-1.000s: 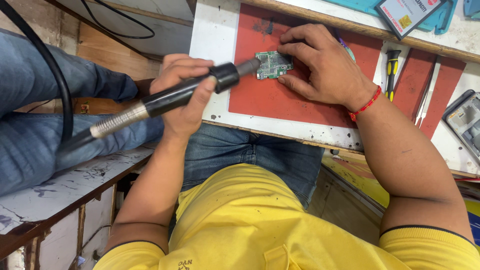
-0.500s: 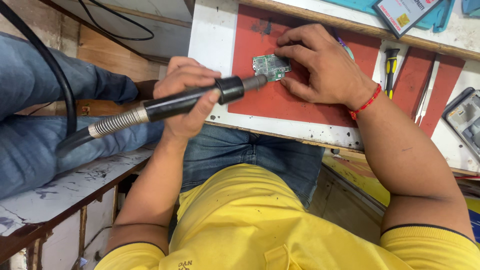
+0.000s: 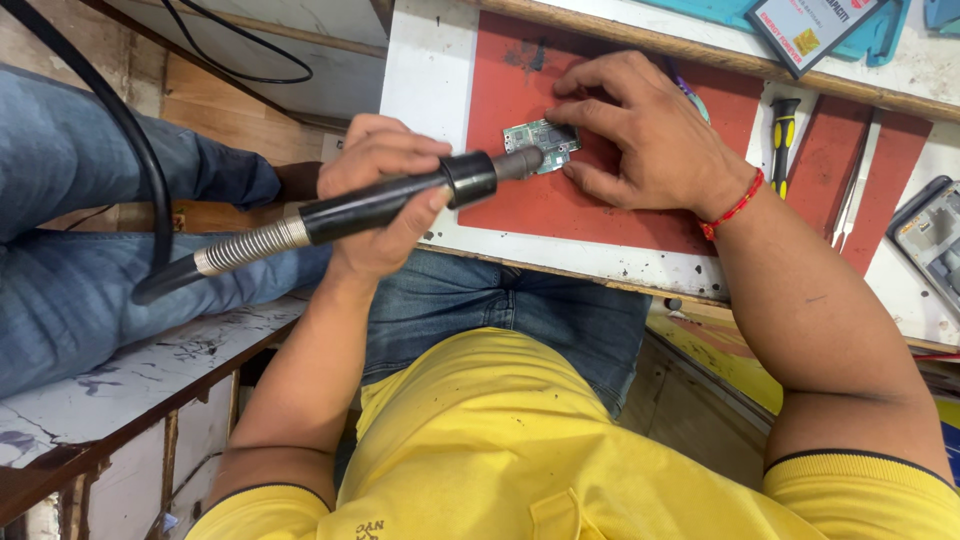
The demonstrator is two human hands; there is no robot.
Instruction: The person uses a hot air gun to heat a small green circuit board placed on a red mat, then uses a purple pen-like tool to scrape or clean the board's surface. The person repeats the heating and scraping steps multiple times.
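Since a second ago my left hand (image 3: 385,190) has swung the hot-air wand (image 3: 380,205) flatter, and its nozzle now sits at the left edge of the circuit board (image 3: 541,145). Left grip is clenched round the wand's smooth black barrel; the ribbed metal spring collar sticks out behind the hand. My right hand (image 3: 645,135) lies on the board's right side, fingertips pinning it, grasping nothing. The board is small, flat and greenish, lying on the matte red mat (image 3: 610,215), which is scuffed with black soot. The mat sits on the chipped white table (image 3: 425,90).
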